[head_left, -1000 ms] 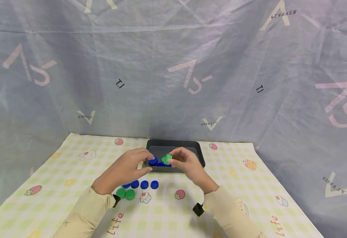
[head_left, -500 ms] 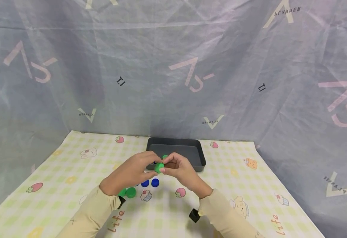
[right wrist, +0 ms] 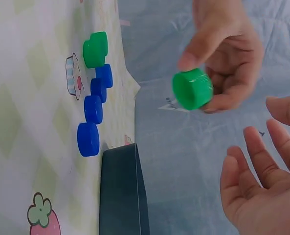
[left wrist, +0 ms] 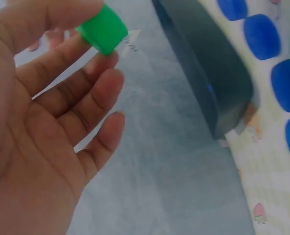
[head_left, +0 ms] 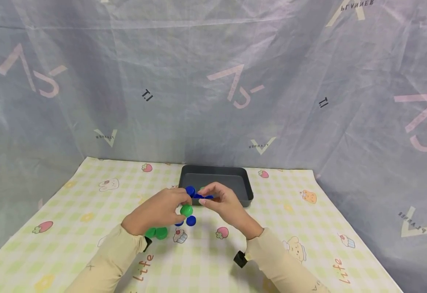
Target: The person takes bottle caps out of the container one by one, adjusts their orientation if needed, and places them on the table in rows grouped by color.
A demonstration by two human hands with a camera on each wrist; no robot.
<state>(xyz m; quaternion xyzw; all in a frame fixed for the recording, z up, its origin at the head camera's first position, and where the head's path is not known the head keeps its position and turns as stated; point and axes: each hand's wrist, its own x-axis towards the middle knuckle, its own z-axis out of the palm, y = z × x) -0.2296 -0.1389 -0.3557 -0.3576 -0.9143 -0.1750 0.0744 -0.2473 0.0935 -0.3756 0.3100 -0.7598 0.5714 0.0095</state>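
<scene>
My left hand [head_left: 158, 211] pinches a green bottle cap [head_left: 186, 210] between thumb and fingers, above the cloth just in front of the dark tray [head_left: 250, 191]. The right wrist view shows the hollow underside of this green cap [right wrist: 192, 89]. My right hand [head_left: 226, 203] is beside it with fingers bent loosely apart, holding nothing, over the tray's near edge. Behind the hands, several blue caps [head_left: 190, 191] lie in the tray, along with a mostly hidden green piece.
In the right wrist view a row of blue caps [right wrist: 88, 139] lies on the checked cloth, with green caps [right wrist: 94, 53] at its far end. In the head view, a grey curtain [head_left: 213, 101] hangs right behind the table.
A second ago my right hand held the green cap above the tray. Both hands then met on it, and now the left hand alone has it, nearer the body, while the right has let go.
</scene>
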